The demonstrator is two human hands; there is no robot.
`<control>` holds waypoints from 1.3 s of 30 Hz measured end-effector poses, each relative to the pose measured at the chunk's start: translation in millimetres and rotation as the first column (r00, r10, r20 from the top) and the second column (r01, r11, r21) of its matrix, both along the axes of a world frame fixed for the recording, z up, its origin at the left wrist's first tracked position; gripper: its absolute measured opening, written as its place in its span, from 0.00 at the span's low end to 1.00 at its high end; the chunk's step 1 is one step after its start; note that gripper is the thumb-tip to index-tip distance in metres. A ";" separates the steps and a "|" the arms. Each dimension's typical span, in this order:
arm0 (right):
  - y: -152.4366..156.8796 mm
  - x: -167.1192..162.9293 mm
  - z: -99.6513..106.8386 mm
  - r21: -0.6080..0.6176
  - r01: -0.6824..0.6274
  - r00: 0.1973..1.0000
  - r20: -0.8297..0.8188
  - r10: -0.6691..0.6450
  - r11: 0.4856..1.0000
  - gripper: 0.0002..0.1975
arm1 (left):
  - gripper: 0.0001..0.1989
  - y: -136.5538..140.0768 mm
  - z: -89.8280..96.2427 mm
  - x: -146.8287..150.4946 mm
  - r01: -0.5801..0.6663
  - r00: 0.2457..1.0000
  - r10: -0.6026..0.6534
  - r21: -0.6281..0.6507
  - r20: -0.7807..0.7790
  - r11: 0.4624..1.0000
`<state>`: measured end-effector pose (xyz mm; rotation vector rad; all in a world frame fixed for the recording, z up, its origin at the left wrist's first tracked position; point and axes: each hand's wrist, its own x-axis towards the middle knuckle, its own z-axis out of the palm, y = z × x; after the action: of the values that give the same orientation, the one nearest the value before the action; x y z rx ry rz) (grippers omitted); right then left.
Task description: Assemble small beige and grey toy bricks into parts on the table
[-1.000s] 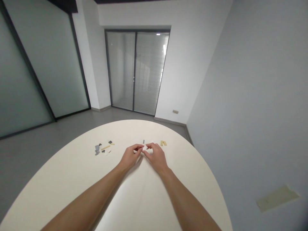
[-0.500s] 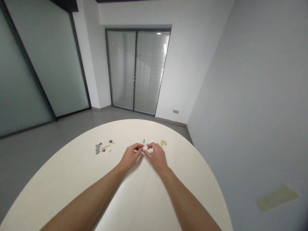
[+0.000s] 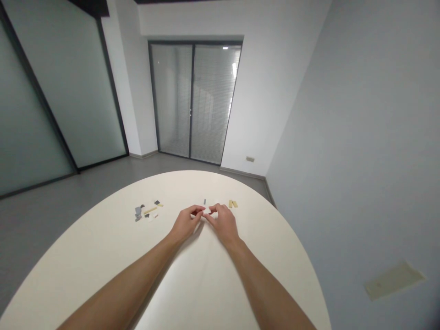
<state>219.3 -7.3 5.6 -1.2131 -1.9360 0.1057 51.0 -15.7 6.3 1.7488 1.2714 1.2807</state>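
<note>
My left hand (image 3: 186, 222) and my right hand (image 3: 224, 222) meet over the far half of the table, fingers bent and thumbs nearly touching. Between the fingertips of both is a small white piece (image 3: 206, 211), perhaps a building-block part; the fingers cover much of it and its exact shape cannot be made out. Just beyond the hands lies a small grey strip-shaped piece (image 3: 205, 201). To the right of my right hand are two tan pieces (image 3: 233, 204), side by side at a slight angle.
On the round cream table (image 3: 206, 293), left of my hands, several small loose parts lie scattered, among them a long tan strip (image 3: 150, 211), grey pieces (image 3: 138, 211) and a dark piece (image 3: 157, 202). A wall (image 3: 371, 137) rises beyond the right edge.
My hands stay almost in place, still pinching the white piece. The whole view has shifted very slightly; the loose parts have not visibly moved on the table.
</note>
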 end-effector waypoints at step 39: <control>-4.2 -1.2 9.6 -0.051 0.006 0.999 0.037 -0.004 0.999 0.08 | 0.17 0.5 0.4 -2.0 -0.033 0.999 0.033 0.028 -0.009 0.999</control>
<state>218.1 -11.5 15.2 -1.2617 -1.9729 0.1317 49.0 -15.2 6.7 1.7620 1.2982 1.3162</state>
